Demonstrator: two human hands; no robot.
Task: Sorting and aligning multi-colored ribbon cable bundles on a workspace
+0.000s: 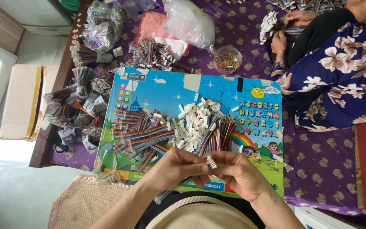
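Both forearms are bare, with no sleeves, rings, watch or bracelets showing on the left hand (175, 168) or the right hand (238, 171). Below them shows a cream ribbed garment with a dark band.

Over a colourful children's picture board (259, 127) heaped with rainbow ribbon cables (149, 135) and white plastic connectors (193, 125), the left hand (174, 167) and right hand (238, 171) meet, pinching a small white connector (211, 162) between fingertips, while another person's hands (286, 27) handle cables across the purple cloth (327, 165).
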